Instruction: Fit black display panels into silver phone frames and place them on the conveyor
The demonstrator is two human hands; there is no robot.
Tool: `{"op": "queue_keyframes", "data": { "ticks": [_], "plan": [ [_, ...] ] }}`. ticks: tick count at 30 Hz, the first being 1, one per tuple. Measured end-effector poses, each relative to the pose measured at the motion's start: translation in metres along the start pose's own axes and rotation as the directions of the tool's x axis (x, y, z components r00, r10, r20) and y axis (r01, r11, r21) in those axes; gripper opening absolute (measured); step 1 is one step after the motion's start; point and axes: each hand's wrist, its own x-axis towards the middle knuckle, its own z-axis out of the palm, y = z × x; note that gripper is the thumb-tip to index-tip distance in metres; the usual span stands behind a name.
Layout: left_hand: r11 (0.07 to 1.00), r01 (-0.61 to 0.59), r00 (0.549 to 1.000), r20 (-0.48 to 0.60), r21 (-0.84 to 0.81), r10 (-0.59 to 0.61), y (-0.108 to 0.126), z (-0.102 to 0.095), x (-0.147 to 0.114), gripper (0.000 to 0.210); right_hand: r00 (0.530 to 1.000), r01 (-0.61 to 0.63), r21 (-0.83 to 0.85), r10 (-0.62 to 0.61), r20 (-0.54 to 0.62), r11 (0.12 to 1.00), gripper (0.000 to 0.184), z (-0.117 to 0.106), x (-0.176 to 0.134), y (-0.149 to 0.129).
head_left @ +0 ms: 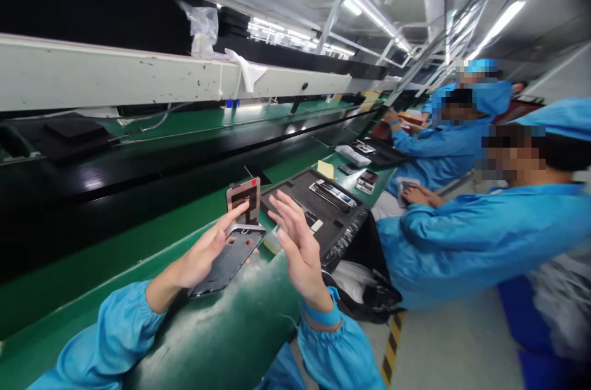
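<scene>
My left hand [205, 254] grips a dark, shallow phone housing [228, 267], tilted above the green bench. Fingertips show at the housing's far right edge. Standing up behind it is a phone panel [237, 194] with a pinkish-bronze border and a red sticker at its top corner; a finger of my left hand lies across it. Whether panel and housing are joined is unclear. My right hand [299, 248] is just to the right, raised with fingers spread and nothing in it. A blue band circles its wrist.
A black tray [302, 187] beyond my right hand carries several phone panels [335, 195]. Near it lie a yellow paper [325, 169] and more phone parts [367, 181]. A black bag [364, 285] hangs at the bench edge. Co-workers in blue [462, 242] sit along the right.
</scene>
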Motion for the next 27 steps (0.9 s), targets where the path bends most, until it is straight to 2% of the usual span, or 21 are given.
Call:
{"op": "queue_keyframes", "data": {
  "ticks": [5, 11, 13, 15, 19, 21, 23, 25, 26, 27],
  "plan": [
    [0.947, -0.097, 0.994, 0.072, 0.305, 0.078, -0.008, -0.001, -0.003, 0.071, 0.997, -0.049, 0.010, 0.050, -0.060, 0.999, 0.037, 0.017, 0.014, -0.014],
    [0.769, -0.217, 0.964, 0.255, 0.602, 0.072, -0.002, -0.001, -0.003, 0.075, 0.962, -0.049, 0.114, 0.078, -0.260, 0.992, 0.023, 0.027, 0.010, -0.019],
    [0.707, -0.236, 0.956, 0.288, 0.666, 0.047, 0.001, 0.003, -0.002, 0.079, 0.953, -0.024, 0.118, 0.058, -0.297, 0.993, 0.017, 0.026, 0.011, -0.021],
    [0.666, -0.249, 0.948, 0.316, 0.703, 0.020, 0.003, 0.008, -0.002, 0.083, 0.943, 0.001, 0.114, 0.037, -0.330, 0.993, 0.019, 0.024, 0.012, -0.023],
    [0.642, -0.278, 0.934, 0.358, 0.714, 0.006, 0.005, 0.008, 0.002, 0.086, 0.949, 0.037, 0.109, -0.001, -0.316, 0.993, 0.023, 0.016, 0.012, -0.022],
    [0.627, -0.285, 0.943, 0.328, 0.725, 0.050, 0.007, -0.004, 0.005, 0.082, 0.955, 0.053, 0.082, -0.026, -0.295, 0.995, 0.022, 0.011, 0.008, -0.014],
    [0.633, -0.262, 0.965, 0.217, 0.729, 0.149, 0.011, -0.023, 0.007, 0.078, 0.967, 0.001, 0.013, 0.002, -0.253, 1.000, 0.023, 0.008, 0.000, 0.004],
    [0.699, -0.224, 0.960, 0.030, 0.679, 0.279, 0.017, -0.042, 0.006, 0.079, 0.984, -0.150, -0.098, 0.139, -0.109, 0.984, 0.025, 0.010, -0.011, 0.032],
    [0.752, -0.213, 0.941, -0.077, 0.624, 0.330, 0.021, -0.049, 0.005, 0.080, 0.972, -0.234, -0.166, 0.236, -0.005, 0.958, 0.027, 0.013, -0.017, 0.049],
    [0.805, -0.216, 0.913, -0.177, 0.553, 0.367, 0.025, -0.054, 0.003, 0.082, 0.936, -0.303, -0.245, 0.336, 0.104, 0.921, 0.030, 0.018, -0.023, 0.067]
  ]
}}
